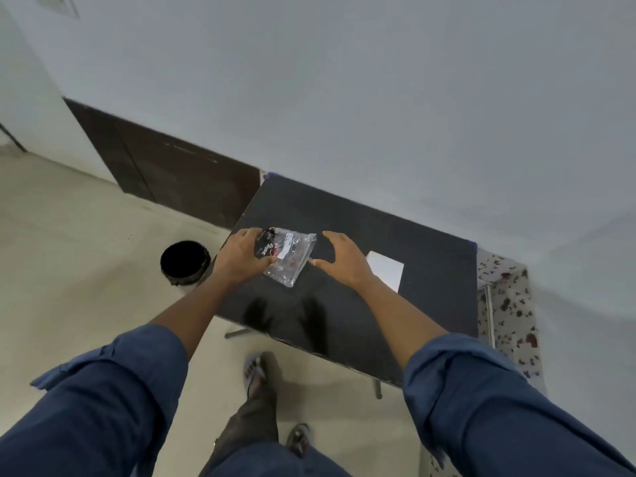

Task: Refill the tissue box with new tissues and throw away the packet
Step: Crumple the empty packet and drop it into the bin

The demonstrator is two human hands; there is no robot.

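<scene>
My left hand (243, 257) grips a clear plastic packet (292, 256) with black and red print, holding it by its left end just above the black table (395, 242). The packet looks flat. Just right of the packet, my right hand (339, 258) hovers with its fingers spread and holds nothing. A white rectangular thing (387, 271), either the tissue box or a stack of tissues, lies on the table behind my right wrist, partly hidden by it.
A round black bin (185, 261) stands on the floor left of the table. A dark wooden panel (165, 166) runs along the wall behind it. A patterned cloth surface (509, 304) sits right of the table. My feet (256, 370) are below the table's near edge.
</scene>
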